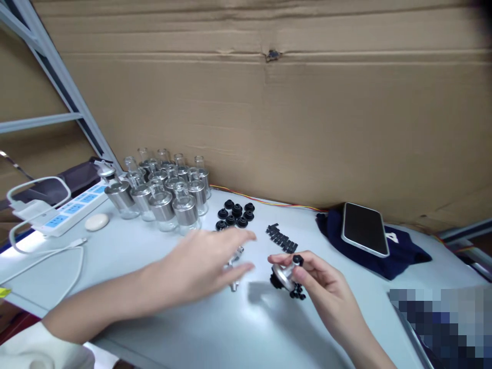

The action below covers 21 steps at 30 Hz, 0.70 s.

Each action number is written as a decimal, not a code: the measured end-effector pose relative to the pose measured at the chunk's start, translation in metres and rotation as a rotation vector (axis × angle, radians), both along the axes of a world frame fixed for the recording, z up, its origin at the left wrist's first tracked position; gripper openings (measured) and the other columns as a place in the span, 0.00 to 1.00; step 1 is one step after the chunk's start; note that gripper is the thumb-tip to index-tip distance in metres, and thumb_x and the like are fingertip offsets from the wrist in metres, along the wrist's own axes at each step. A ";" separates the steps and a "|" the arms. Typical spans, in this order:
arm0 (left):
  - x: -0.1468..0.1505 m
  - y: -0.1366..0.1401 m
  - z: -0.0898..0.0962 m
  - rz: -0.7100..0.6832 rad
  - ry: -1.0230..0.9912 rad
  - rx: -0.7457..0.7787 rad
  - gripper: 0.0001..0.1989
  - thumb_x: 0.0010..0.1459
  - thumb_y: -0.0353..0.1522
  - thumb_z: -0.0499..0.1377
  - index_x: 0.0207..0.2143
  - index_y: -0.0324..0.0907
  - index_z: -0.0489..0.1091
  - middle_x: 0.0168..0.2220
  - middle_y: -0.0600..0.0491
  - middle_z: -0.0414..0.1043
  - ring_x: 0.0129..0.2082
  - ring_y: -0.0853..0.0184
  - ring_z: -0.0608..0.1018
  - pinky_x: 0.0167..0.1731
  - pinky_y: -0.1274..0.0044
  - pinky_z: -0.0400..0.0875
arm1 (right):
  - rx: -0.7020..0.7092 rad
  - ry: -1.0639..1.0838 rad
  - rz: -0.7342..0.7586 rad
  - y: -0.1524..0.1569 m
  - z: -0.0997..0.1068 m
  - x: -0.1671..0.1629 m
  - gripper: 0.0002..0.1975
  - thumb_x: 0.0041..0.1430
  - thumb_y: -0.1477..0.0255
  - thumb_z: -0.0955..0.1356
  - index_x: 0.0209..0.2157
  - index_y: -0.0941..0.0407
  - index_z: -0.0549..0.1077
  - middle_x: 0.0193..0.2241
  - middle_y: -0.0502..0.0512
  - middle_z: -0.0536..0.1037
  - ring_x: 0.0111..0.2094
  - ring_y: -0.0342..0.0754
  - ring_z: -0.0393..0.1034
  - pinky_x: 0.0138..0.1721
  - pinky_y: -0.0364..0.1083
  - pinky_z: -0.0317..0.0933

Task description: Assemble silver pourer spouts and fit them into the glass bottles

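In my right hand point(326, 282) is a silver metal bottle stopper point(283, 278) with a black ribbed base and a black tip, pinched between thumb and fingers and tilted. My left hand point(203, 259) hovers over the table, slightly blurred, its thumb and fingers apart with nothing between them. Small silver metal parts point(234, 286) lie partly hidden behind it. Several black ribbed plugs point(242, 222) are grouped beyond that hand. Short black strips point(282, 238) lie in a row beyond my right hand. Below the stopper, small black pieces point(298, 293) are partly covered by my fingers.
Several glass bottles with metal bands point(185, 210) stand at the back left; one bottle point(122, 197) has a metal top. Left of them are a power strip point(73, 210), white cables and a white round object point(97, 222). A phone point(365, 229) rests on dark blue cloth point(330, 230) at right.
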<state>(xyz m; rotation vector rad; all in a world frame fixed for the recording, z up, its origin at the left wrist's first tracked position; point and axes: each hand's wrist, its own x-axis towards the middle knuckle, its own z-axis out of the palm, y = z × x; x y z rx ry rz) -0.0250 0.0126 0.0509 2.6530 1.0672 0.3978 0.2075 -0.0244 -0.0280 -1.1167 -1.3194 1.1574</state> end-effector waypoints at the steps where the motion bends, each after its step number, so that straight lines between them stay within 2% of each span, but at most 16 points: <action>1: -0.009 0.007 0.005 0.095 0.021 0.050 0.18 0.64 0.37 0.52 0.53 0.40 0.64 0.46 0.46 0.76 0.38 0.58 0.79 0.37 0.70 0.72 | -0.006 -0.008 -0.022 0.001 -0.001 0.002 0.13 0.57 0.59 0.69 0.31 0.54 0.75 0.37 0.61 0.83 0.34 0.52 0.78 0.33 0.46 0.72; 3: -0.031 0.020 0.016 0.270 0.050 0.197 0.18 0.65 0.39 0.50 0.54 0.41 0.63 0.50 0.45 0.73 0.46 0.56 0.76 0.45 0.67 0.70 | -0.022 0.001 -0.049 0.003 -0.003 0.004 0.14 0.57 0.57 0.69 0.32 0.54 0.74 0.37 0.61 0.82 0.36 0.53 0.77 0.33 0.47 0.72; 5: -0.054 0.033 0.026 0.370 0.112 0.306 0.20 0.64 0.40 0.49 0.53 0.40 0.63 0.52 0.43 0.71 0.50 0.53 0.73 0.49 0.64 0.68 | -0.036 0.014 -0.052 0.004 -0.004 0.004 0.14 0.57 0.57 0.68 0.32 0.54 0.74 0.36 0.60 0.82 0.33 0.51 0.77 0.32 0.47 0.72; 7: -0.073 0.043 0.031 0.427 0.191 0.324 0.21 0.64 0.41 0.50 0.54 0.38 0.63 0.52 0.41 0.69 0.50 0.51 0.72 0.49 0.62 0.67 | -0.035 0.003 -0.054 0.005 -0.003 0.002 0.14 0.57 0.57 0.68 0.32 0.54 0.74 0.35 0.58 0.81 0.30 0.48 0.75 0.32 0.45 0.72; 10: -0.088 0.055 0.032 0.379 0.230 0.244 0.24 0.63 0.42 0.50 0.57 0.40 0.61 0.55 0.42 0.68 0.52 0.53 0.72 0.51 0.63 0.66 | -0.031 -0.024 -0.071 0.006 -0.002 -0.001 0.16 0.55 0.55 0.69 0.32 0.55 0.75 0.33 0.59 0.81 0.29 0.49 0.75 0.32 0.45 0.72; 13: -0.089 0.063 0.026 0.342 0.254 0.163 0.23 0.63 0.40 0.49 0.57 0.39 0.61 0.56 0.42 0.67 0.53 0.54 0.72 0.51 0.65 0.67 | -0.045 -0.031 -0.084 0.007 -0.003 -0.003 0.19 0.54 0.53 0.69 0.31 0.56 0.76 0.33 0.60 0.81 0.33 0.51 0.76 0.35 0.46 0.71; 21: -0.091 0.073 0.016 0.264 0.266 0.210 0.18 0.62 0.31 0.44 0.50 0.40 0.66 0.51 0.43 0.69 0.48 0.56 0.75 0.46 0.67 0.69 | -0.055 -0.066 -0.090 0.007 0.003 -0.004 0.20 0.55 0.53 0.68 0.31 0.57 0.76 0.33 0.60 0.81 0.34 0.51 0.75 0.37 0.48 0.69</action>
